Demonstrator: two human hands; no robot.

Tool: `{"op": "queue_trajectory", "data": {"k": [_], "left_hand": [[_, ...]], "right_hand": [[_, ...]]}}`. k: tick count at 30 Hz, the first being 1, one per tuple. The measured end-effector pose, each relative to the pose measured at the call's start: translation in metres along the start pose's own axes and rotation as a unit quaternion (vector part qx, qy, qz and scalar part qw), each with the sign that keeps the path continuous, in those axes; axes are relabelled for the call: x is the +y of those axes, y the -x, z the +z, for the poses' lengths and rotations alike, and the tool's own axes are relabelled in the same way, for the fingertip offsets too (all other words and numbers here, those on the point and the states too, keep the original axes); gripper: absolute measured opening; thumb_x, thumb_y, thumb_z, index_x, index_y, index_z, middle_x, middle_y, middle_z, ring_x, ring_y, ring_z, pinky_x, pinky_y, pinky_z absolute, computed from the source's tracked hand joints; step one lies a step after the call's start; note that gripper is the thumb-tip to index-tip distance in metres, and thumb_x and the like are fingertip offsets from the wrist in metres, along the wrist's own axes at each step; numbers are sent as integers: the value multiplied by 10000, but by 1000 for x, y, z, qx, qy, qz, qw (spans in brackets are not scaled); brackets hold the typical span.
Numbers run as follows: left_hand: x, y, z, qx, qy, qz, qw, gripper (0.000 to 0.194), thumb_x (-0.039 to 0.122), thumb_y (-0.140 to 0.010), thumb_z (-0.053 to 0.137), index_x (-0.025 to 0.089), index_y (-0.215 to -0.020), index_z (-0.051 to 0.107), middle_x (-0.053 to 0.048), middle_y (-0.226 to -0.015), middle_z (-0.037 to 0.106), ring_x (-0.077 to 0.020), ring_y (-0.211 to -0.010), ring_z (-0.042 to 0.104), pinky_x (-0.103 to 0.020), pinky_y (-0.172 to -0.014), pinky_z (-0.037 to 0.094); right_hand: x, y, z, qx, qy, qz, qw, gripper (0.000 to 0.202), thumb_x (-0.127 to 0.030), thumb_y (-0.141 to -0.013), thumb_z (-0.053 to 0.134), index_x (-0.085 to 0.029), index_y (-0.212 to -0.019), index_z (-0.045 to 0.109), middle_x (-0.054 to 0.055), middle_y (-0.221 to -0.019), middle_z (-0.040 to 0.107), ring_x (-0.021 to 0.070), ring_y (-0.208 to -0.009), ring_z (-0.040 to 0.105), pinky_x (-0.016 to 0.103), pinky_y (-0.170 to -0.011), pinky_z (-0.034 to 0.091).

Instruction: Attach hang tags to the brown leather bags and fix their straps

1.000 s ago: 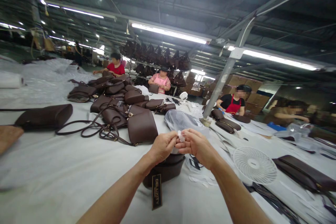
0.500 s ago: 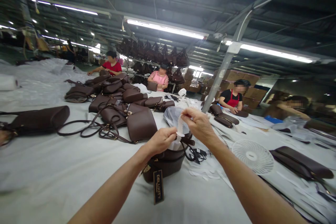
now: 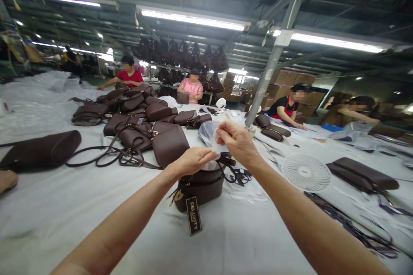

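Observation:
Above an upright dark brown handbag (image 3: pixel 208 189), my right hand (image 3: pixel 235 141) pinches a thin white strip (image 3: pixel 215 143), its material unclear. My left hand (image 3: pixel 193 160) is closed at the strip's lower end, thumb and fingers pressed together; exactly how it grips is partly hidden. Translucent plastic (image 3: pixel 205 132) shows just behind the strip. From the bag's front left side hangs a black "DELUXITY" tag (image 3: pixel 193 216), beside a gold-coloured charm (image 3: pixel 178 196). The bag's opening is partly covered by my left hand.
A heap of brown handbags (image 3: pixel 171 144) with looped straps lies left of centre. To the right are a white fan (image 3: pixel 306 172), another brown bag (image 3: pixel 363 175) and black straps (image 3: pixel 351 219). A metal post (image 3: pixel 266 79) rises behind. Several co-workers sit around the table.
The strip, earlier stretched visibly between my hands, is now mostly covered by my fingers. My left fingers have straightened somewhat. The view has shifted, and a co-worker at right has reached forward.

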State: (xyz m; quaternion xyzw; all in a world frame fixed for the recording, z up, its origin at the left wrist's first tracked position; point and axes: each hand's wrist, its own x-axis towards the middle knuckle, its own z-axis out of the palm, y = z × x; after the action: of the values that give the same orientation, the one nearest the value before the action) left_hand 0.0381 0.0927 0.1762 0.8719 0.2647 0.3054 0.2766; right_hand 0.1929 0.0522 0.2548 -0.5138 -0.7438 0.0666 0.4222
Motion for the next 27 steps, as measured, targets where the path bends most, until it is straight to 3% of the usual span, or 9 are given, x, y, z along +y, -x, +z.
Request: {"op": "queue_trajectory", "data": {"k": [4, 7, 9, 12, 14, 16, 19, 21, 27], "left_hand": [[-1, -7, -17, -41, 110, -29, 993, 352, 444, -903, 402, 161, -718, 502, 35, -658, 450, -109, -611, 422, -216, -588, 374], [7, -7, -27, -14, 93, -8, 996, 251, 385, -882, 449, 166, -791, 527, 11, -737, 524, -135, -687, 493, -239, -651, 430], [16, 4, -26, 131, 0, 21, 991, 186, 336, -884, 461, 170, -882, 544, -34, -850, 574, -175, -801, 531, -287, -738, 452], [34, 35, 0, 361, -167, 91, 913, 139, 208, -905, 412, 165, -880, 542, -78, -863, 585, -202, -824, 532, -337, -779, 443], [43, 54, 31, 245, -218, 195, 925, 167, 129, -882, 388, 172, -843, 544, -48, -758, 580, -178, -702, 525, -296, -679, 445], [45, 61, 64, 132, -265, 178, 938, 149, 94, -845, 423, 157, -876, 555, -64, -816, 606, -183, -733, 556, -287, -679, 464], [35, 54, 94, 184, -394, 1, 900, 218, 85, -837, 473, 91, -1041, 550, -139, -966, 625, -252, -875, 594, -387, -777, 481], [24, 50, 96, 199, -424, -37, 883, 163, 89, -847, 499, 108, -998, 558, -112, -915, 628, -252, -842, 595, -398, -760, 480], [10, 75, 87, 219, -365, 180, 887, 191, 147, -918, 437, 166, -770, 555, -23, -680, 541, -170, -629, 486, -306, -613, 396]], "right_hand": [[15, 16, 2, -139, 99, 14, 985, 821, -463, -694, 703, -144, -1375, 374, 170, -1210, 616, 287, -1020, 625, 358, -787, 487], [16, 20, 1, -230, 263, 1, 937, 537, -323, -752, 645, -107, -1230, 529, 167, -1038, 686, 312, -940, 637, 357, -748, 455], [16, 17, -2, -259, 287, -17, 922, 216, -214, -810, 536, -133, -984, 636, 121, -905, 704, 259, -829, 642, 314, -700, 429], [23, 9, -6, -323, 213, -49, 921, 125, -177, -821, 523, -181, -845, 645, 41, -822, 697, 182, -758, 614, 247, -647, 399], [29, 3, -6, -350, 179, -68, 917, 100, -184, -816, 549, -193, -836, 647, 17, -813, 691, 161, -748, 597, 229, -636, 387], [31, -3, -3, -342, 172, -94, 919, 90, -220, -829, 565, -190, -822, 650, 24, -826, 690, 164, -759, 589, 234, -649, 385], [23, -11, -1, -339, 159, -115, 920, 130, -292, -846, 583, -188, -821, 656, 42, -848, 698, 178, -776, 596, 242, -656, 385], [15, -14, -2, -361, 150, -98, 915, 112, -268, -837, 580, -191, -801, 653, 30, -796, 696, 167, -726, 596, 234, -622, 375], [16, -8, -3, -391, 131, -35, 910, 69, -181, -779, 542, -192, -739, 598, 2, -732, 668, 132, -640, 534, 228, -564, 333]]}}
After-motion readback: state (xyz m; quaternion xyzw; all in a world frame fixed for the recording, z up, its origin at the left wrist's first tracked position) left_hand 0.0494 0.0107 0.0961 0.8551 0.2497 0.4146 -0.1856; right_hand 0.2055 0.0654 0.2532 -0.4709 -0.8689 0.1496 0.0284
